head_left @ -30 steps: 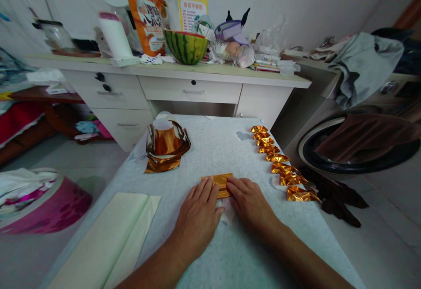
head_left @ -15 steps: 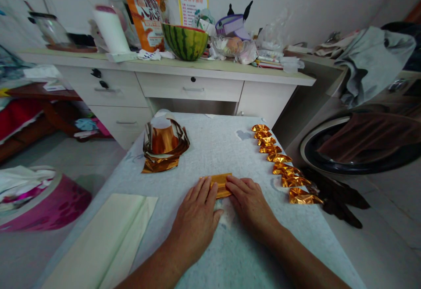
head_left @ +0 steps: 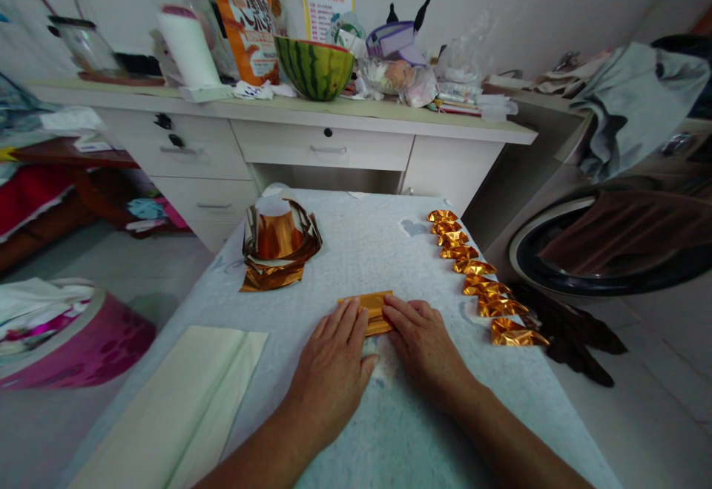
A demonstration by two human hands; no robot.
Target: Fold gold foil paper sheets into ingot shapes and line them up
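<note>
A folded piece of gold foil paper (head_left: pixel 377 312) lies flat on the cloth-covered table. My left hand (head_left: pixel 334 366) rests over its left end, fingers stretched out and lying flat, thumb apart. On the right end press the fingertips of my right hand (head_left: pixel 426 348), also laid out flat. Fingers hide both ends of the paper. Further back on the left sits a curled stack of gold foil sheets (head_left: pixel 278 233). Along the right edge runs a row of several folded gold foil pieces (head_left: pixel 475 268), shaped like small ingots.
Pale folded paper (head_left: pixel 178 400) lies at the table's front left. Behind stands a white desk (head_left: pixel 328 149) bearing a cut watermelon (head_left: pixel 314 70), an orange bag (head_left: pixel 245 21) and clutter. A pink bin (head_left: pixel 111 344) stands left, a washing machine (head_left: pixel 534 240) right.
Both hands stay in nearly the same place on the gold foil paper. The whole view has shifted very slightly.
</note>
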